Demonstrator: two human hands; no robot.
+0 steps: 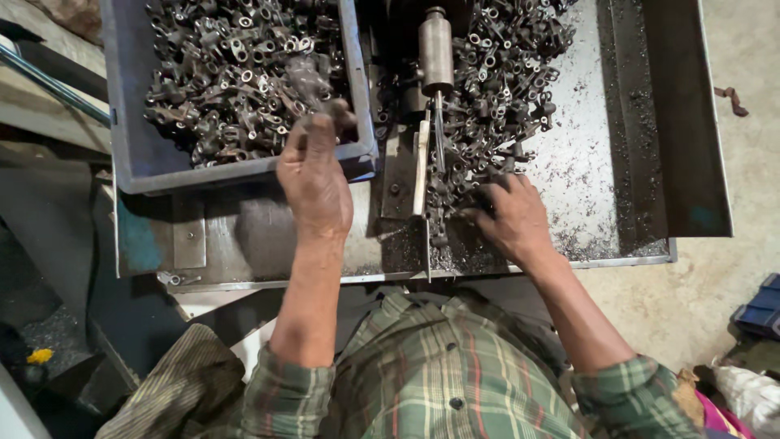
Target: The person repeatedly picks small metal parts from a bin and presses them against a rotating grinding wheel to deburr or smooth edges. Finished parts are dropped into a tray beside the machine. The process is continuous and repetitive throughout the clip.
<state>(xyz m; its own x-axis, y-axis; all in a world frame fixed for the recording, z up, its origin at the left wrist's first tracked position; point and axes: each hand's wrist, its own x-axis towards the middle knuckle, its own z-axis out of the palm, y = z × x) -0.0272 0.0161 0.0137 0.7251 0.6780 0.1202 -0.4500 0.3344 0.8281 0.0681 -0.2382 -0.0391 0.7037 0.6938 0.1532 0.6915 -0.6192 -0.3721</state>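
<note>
My left hand (pixel 313 175) hovers at the near right corner of a grey plastic crate (pixel 130 146), fingers curled around a small dark metal part (pixel 333 110). The crate is heaped with several small grey metal parts (pixel 236 73). My right hand (pixel 508 215) rests on a metal tray (pixel 617 162), fingers closed over one piece at the near edge of a loose pile of the same metal parts (pixel 496 89). Between my hands a metal spindle (pixel 436 53) points down at a thin upright tool and a pale lever (pixel 420 167).
The tray's raised right wall (pixel 686 122) and front lip (pixel 569 262) bound the work area; metal shavings cover its floor. A steel bar (pixel 49 81) runs at the far left. Bags and a blue object (pixel 760 309) lie on the concrete floor at the right.
</note>
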